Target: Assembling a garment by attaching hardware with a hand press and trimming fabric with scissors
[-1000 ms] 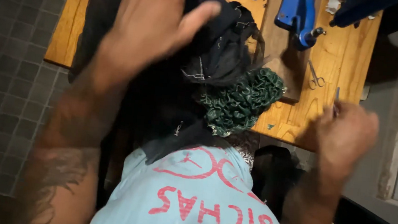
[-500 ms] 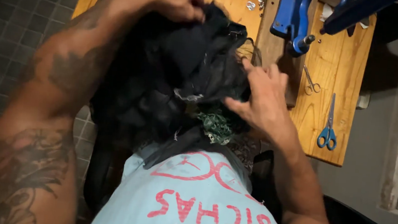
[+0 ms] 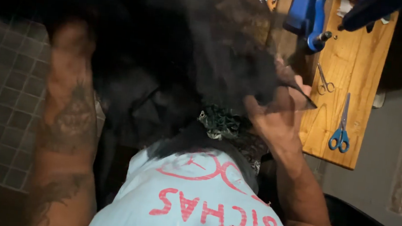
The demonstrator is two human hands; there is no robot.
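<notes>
- I see a big bundle of black, blurred fabric raised close to the head camera, filling the upper middle of the view above the wooden workbench.
- My right hand grips the fabric's lower right edge, fingers curled and pinching the thin cloth.
- My left hand is hidden behind the fabric; only the tattooed forearm shows, so I cannot tell its grip.
- A dark green ruffled piece hangs under the bundle, just above the pale blue shirt.
- Blue-handled scissors and small metal scissors lie on the bench, well apart from my hand.
</notes>
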